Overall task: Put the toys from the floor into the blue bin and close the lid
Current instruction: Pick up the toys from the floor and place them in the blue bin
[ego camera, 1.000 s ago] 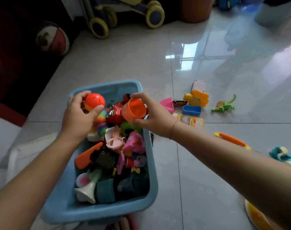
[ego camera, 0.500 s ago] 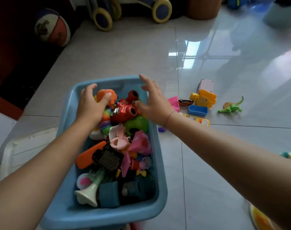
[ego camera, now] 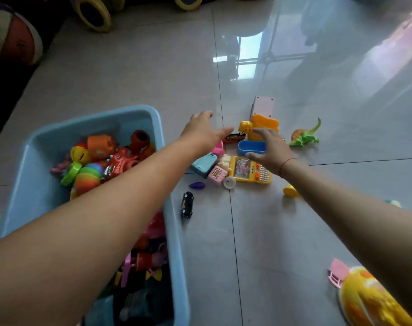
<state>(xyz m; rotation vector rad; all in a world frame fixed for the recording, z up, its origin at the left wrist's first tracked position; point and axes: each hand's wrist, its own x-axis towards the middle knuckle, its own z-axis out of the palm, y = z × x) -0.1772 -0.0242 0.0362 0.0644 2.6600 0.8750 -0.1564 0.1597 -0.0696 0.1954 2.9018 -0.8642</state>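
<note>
I see the glossy grey tiled floor (ego camera: 294,231), and at its left side the blue bin (ego camera: 33,184), a smooth plastic tub with rounded corners, lidless and heaped with toys. A second ago my hands were over that bin, the left holding a red ball, the right an orange cup; both toys now lie in the heap and my arms stretch out past the bin's right rim. My left hand (ego camera: 201,131) hangs spread and empty above the pink toy (ego camera: 217,148). My right hand (ego camera: 269,151) is spread too, fingers curved over the blue tray (ego camera: 250,147), holding nothing; I cannot tell if it touches. Just beyond sits a chunky yellow block toy (ego camera: 265,124), and nearer me the flat yellow toy phone (ego camera: 249,172) with its keypad. A spiky green dinosaur (ego camera: 304,136) stands further right. A small black car (ego camera: 187,204) lies beside the bin wall.
</note>
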